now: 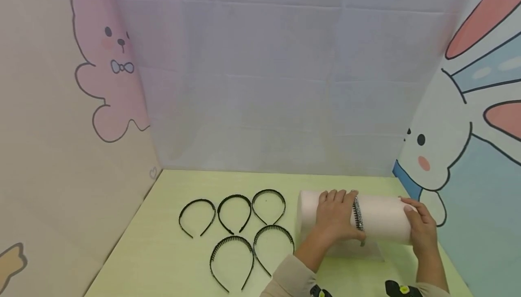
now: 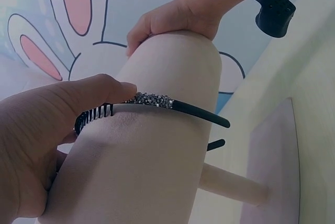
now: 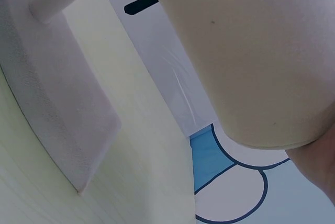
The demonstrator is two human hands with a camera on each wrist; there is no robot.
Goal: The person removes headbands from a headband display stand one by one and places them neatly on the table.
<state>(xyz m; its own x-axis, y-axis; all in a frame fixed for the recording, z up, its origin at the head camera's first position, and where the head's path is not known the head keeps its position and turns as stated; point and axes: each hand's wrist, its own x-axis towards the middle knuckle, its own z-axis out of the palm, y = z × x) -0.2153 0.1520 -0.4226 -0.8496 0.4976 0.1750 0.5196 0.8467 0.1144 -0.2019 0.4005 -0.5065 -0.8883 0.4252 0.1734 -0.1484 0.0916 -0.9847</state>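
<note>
A pale, plush-looking cylinder of a display stand [image 1: 384, 215] lies sideways above the table, borne by a post on a flat base [image 2: 280, 156]. Around it sits a black toothed headband [image 1: 357, 215] with a glittering stone-set section; its two ends stick out below the cylinder in the left wrist view. My left hand [image 1: 335, 215] holds this headband, the thumb against the glittering section and the fingers over the far side of the cylinder. At the cylinder's right end, my right hand [image 1: 423, 227] grips the rim. In the right wrist view only a bit of that hand shows.
Several black headbands [image 1: 232, 238] lie on the pale yellow table [image 1: 171, 265], left of the stand. A white sheet [image 1: 252, 84] hangs behind. Panels with a pink cartoon bear [image 1: 110, 84] and a white cartoon rabbit [image 1: 439, 129] flank the table.
</note>
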